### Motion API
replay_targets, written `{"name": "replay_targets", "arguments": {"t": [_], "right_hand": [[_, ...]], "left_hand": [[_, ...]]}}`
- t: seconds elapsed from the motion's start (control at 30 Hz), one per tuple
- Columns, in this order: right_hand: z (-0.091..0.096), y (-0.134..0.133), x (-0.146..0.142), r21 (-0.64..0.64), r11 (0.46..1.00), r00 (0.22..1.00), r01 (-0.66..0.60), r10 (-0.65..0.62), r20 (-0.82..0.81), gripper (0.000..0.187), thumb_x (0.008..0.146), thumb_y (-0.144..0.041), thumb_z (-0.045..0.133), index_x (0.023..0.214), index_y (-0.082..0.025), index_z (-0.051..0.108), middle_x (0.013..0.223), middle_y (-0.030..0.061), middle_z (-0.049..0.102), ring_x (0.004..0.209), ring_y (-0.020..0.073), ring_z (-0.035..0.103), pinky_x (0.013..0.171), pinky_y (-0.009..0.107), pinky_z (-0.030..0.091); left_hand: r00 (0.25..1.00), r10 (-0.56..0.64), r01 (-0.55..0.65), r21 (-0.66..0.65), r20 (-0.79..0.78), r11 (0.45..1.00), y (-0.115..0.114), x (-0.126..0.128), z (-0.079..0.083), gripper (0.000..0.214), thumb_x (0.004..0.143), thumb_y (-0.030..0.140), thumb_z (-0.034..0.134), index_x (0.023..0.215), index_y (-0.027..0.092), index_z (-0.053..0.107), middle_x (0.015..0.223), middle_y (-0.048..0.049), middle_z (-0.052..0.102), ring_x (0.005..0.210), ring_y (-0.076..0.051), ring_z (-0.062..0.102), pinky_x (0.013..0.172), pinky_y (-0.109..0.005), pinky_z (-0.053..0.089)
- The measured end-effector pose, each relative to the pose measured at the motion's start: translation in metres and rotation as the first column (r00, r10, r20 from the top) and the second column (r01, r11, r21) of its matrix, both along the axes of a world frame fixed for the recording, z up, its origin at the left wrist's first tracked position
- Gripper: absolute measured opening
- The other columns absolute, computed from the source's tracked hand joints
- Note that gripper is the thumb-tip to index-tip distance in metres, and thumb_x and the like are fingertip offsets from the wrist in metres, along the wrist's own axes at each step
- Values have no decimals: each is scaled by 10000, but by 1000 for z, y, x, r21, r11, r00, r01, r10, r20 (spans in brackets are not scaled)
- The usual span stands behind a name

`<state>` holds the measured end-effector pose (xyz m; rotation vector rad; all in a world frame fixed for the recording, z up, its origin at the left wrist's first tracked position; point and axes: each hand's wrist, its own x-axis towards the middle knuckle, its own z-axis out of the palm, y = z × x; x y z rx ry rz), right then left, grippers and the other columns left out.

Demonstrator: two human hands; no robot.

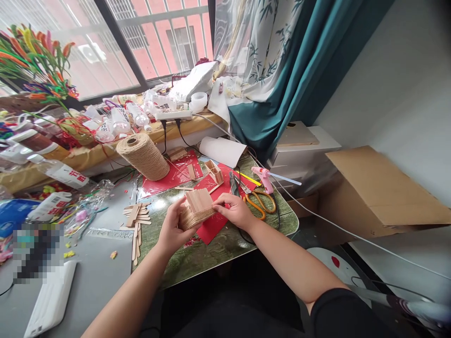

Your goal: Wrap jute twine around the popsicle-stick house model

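My left hand [174,225] is wrapped round a small craft-stick box [199,199], with its thumb along the near side. Rows of flat wooden sticks form the box's pale face, and twine [195,218] is wound in a band along its lower edge. At the box's right corner, the fingers of my right hand [234,211] are pinched together on the twine where the band ends. The fingertips partly hide that spot. Behind the box stands a second, open stick frame [214,172]. A big spool of twine [143,156] lies tilted to the left.
Orange-handled scissors [260,204] and a pink glue gun [263,178] with its cord lie to the right. Loose craft sticks [137,220] are piled left. Red paper [211,230] covers part of the green table [225,249]. A cardboard box [387,188] stands right.
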<state>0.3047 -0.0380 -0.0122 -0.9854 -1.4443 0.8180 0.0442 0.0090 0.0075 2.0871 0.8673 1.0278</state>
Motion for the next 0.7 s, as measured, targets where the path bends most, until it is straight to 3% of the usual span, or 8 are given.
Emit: {"name": "replay_targets", "arguments": {"t": [0.13,0.27,0.47,0.6,0.7], "right_hand": [[0,0,-2,-62,998,1000,-9,8,-9,237,985,-455,742,994,-225,798,933,49,743,864,199,680,842,342,542],[2,-2,-5,-99,995,999,5,-2,33,195,996,-414,723,1008,-229,783,954,45,744,871,195,669,830,331,523],[2,-2,-10,-98,993,996,-61,67,63,196,1019,-388,685,955,-218,759,922,44,720,872,199,660,841,338,508],[2,-3,-13,-106,990,993,-88,96,72,194,1025,-379,681,941,-220,753,910,41,706,860,195,655,838,339,499],[3,-4,-14,-110,988,990,-106,115,87,204,1022,-400,688,950,-223,759,918,46,713,863,197,657,817,336,498]], "left_hand": [[998,-44,46,-43,52,998,-1,-8,-8,966,859,342,836,1658,347,294,1111,-47,626,992,-203,664,897,-351,568],[996,-80,82,-97,31,992,0,-28,-12,1020,868,340,836,1687,341,228,1214,-88,661,1130,-245,679,1020,-426,551],[994,-34,31,-34,-104,999,0,-53,-19,1032,878,372,834,1697,319,207,1431,-160,595,1296,-295,643,1148,-514,495],[973,24,-14,43,-228,999,-6,-59,-10,1029,891,402,819,1699,291,191,1438,-175,580,1330,-320,623,1160,-553,496],[960,55,-11,156,-275,988,-12,-57,11,1154,820,456,884,1702,291,159,1588,-204,453,1456,-377,517,1209,-615,445]]}}
